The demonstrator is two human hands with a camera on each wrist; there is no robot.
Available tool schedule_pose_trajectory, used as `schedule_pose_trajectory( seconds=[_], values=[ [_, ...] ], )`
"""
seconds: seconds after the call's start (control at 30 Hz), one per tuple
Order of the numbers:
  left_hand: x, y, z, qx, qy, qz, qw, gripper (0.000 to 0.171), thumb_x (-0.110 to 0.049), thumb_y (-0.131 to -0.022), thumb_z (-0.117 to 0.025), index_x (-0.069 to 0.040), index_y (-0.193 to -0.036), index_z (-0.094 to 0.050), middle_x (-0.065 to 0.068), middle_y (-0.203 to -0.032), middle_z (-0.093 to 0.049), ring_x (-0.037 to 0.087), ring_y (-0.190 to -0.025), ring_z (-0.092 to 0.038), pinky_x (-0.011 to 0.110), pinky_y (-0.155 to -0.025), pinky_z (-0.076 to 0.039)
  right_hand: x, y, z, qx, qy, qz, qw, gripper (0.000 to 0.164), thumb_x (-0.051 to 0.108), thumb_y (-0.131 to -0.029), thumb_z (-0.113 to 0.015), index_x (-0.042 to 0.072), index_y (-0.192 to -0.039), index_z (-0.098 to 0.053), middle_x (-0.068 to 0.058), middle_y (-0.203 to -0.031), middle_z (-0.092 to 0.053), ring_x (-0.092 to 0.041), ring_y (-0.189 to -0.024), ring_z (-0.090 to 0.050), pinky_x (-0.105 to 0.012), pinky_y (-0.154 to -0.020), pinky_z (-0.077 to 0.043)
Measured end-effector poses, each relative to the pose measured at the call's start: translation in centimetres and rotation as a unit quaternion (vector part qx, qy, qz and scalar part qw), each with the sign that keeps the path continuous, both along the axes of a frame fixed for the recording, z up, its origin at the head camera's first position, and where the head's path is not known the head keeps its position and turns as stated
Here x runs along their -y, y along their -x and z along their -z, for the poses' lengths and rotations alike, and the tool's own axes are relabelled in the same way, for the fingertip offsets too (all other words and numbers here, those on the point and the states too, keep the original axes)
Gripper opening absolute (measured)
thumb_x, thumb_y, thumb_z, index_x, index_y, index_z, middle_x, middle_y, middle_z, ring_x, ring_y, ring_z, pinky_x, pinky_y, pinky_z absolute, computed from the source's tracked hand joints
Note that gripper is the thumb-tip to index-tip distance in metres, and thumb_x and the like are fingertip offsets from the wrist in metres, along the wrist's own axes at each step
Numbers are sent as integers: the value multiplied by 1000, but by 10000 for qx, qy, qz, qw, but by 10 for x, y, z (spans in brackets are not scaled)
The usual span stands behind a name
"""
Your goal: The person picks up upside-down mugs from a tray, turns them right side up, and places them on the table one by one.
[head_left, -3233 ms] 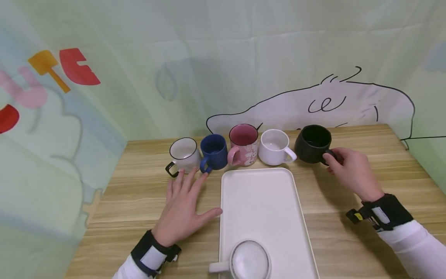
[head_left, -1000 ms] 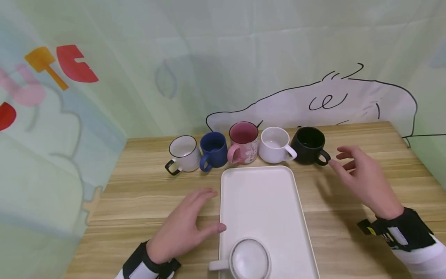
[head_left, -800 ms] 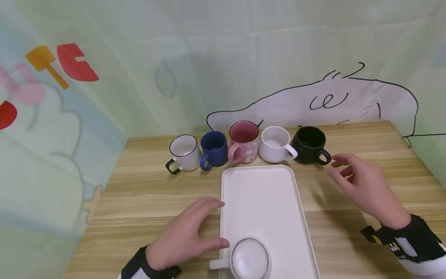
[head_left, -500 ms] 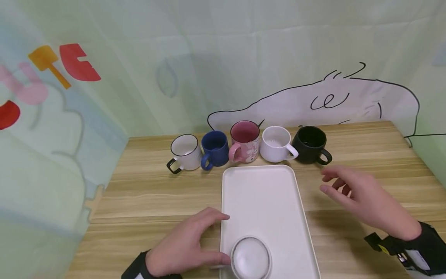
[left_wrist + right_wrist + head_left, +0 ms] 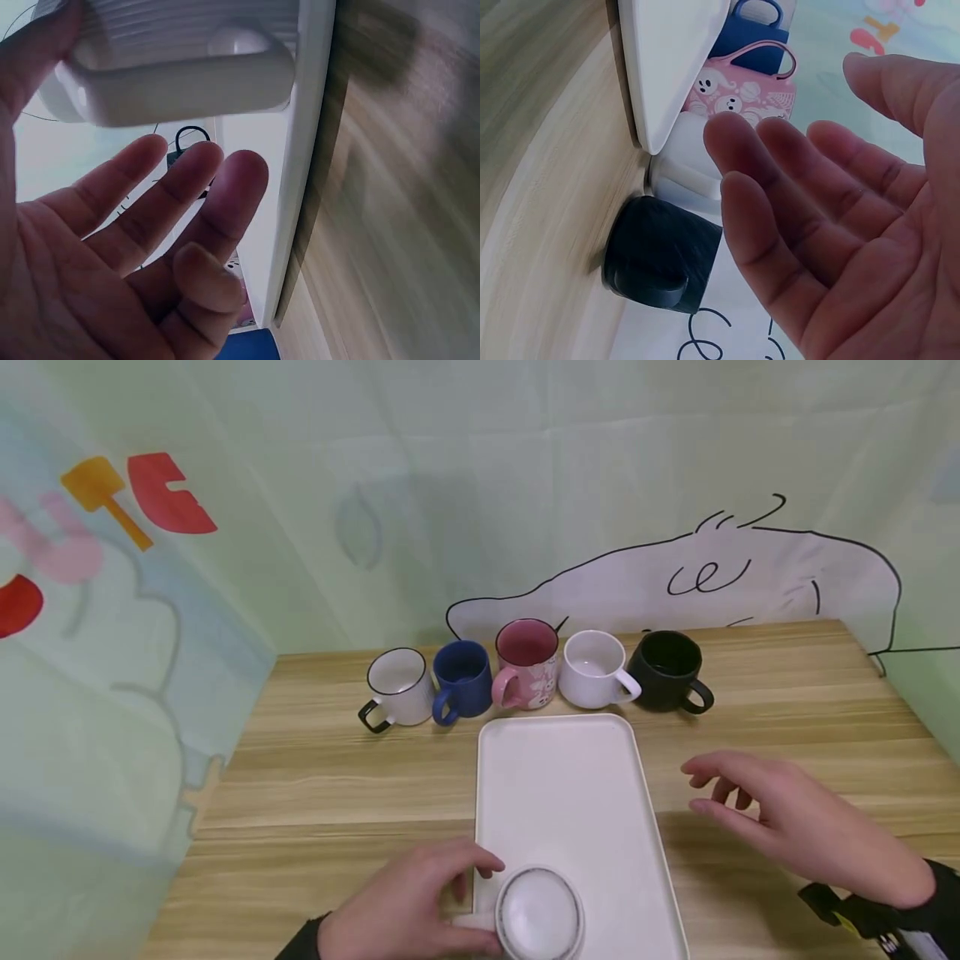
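Observation:
A white ribbed mug (image 5: 540, 913) stands at the near end of the white tray (image 5: 558, 802), seemingly base up, its handle pointing left. My left hand (image 5: 412, 902) is around that handle (image 5: 187, 86); in the left wrist view the fingers are bent but apart from it, and the thumb lies close to it. My right hand (image 5: 795, 818) hovers right of the tray with loosely bent fingers and holds nothing. Behind the tray stand a black-rimmed white mug (image 5: 405, 697), a blue mug (image 5: 467, 685), a pink mug (image 5: 536, 681), a white mug (image 5: 588, 681) and a black mug (image 5: 660, 681).
The row of mugs stands near the back of the wooden table (image 5: 337, 793), almost touching one another. Printed cloth (image 5: 480, 510) hangs directly behind the table and along its left side. Bare wood shows on both sides of the tray.
My right hand has let go of the black mug's handle and drawn back toward me; that mug sits slightly further left. My left hand has moved from the black-rimmed mug down to the upturned mug's handle.

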State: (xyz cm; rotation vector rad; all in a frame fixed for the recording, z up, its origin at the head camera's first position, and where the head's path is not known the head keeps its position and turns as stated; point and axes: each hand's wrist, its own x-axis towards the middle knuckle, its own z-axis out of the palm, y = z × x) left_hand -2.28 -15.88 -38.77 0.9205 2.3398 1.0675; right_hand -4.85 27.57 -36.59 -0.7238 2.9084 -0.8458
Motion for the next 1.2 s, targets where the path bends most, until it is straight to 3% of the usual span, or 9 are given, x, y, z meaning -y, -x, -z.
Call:
schedule_pose_trajectory(
  seconds=[0.17, 0.33, 0.5, 0.6, 0.8, 0.97, 1.2],
  values=[
    [-1, 0, 1, 229, -61, 91, 9997, 51, -53, -87, -85, -27, -127, -70, -15, -109, -67, 5, -88, -61, 23, -76, -56, 2, -2, -2, 231, -93, 79, 9997, 29, 26, -101, -77, 16, -127, -70, 7, -112, -71, 2, -87, -62, -25, -68, -57],
    [-3, 1, -2, 480, -84, 100, 9988, 46, -51, -87, -85, -28, -125, -73, -19, -103, -67, 4, -81, -59, 21, -68, -54, 1, -4, 0, 226, -104, 26, 9997, 29, 25, -100, -77, 16, -127, -70, 7, -111, -71, 2, -88, -62, -25, -67, -57],
    [-2, 1, -6, 883, -76, -82, 9960, 37, -46, -89, -85, -28, -120, -76, -18, -99, -69, 4, -76, -58, 21, -64, -53, 1, -5, 6, -256, -345, -199, 9989, 30, 25, -97, -81, 18, -125, -71, 11, -113, -72, -5, -96, -66, -31, -75, -60],
    [-2, 1, -6, 902, -192, -96, 9957, 29, -41, -91, -83, -27, -116, -78, -19, -100, -71, 3, -78, -60, 22, -67, -55, 2, -7, 11, -728, -488, -405, 9953, 34, 25, -94, -85, 19, -124, -72, 12, -117, -71, -9, -104, -68, -35, -84, -61],
    [-2, 2, -5, 953, -486, -16, 9943, 20, -33, -96, -80, -23, -114, -80, -19, -101, -73, 1, -85, -65, 24, -79, -59, 2, -10, 23, -1417, -510, -763, 9856, 44, 21, -87, -90, 19, -127, -71, 13, -127, -68, -11, -113, -67, -28, -94, -57],
    [-2, 4, -4, 867, -556, 58, 9947, 19, -32, -97, -78, -22, -112, -80, -15, -99, -75, 0, -85, -65, 24, -81, -60, 0, -13, 25, -1408, -713, -736, 9847, 51, 28, -87, -90, 22, -134, -71, 2, -140, -64, -22, -124, -64, -48, -95, -58],
    [-2, 5, -1, 604, -520, 104, 9968, 19, -37, -98, -75, -23, -110, -77, -18, -94, -69, -1, -82, -60, 22, -73, -58, -1, -15, 27, -1093, -960, -522, 9880, 63, 38, -90, -87, 25, -147, -63, -5, -159, -51, -32, -142, -50, -53, -108, -47]
  ],
)
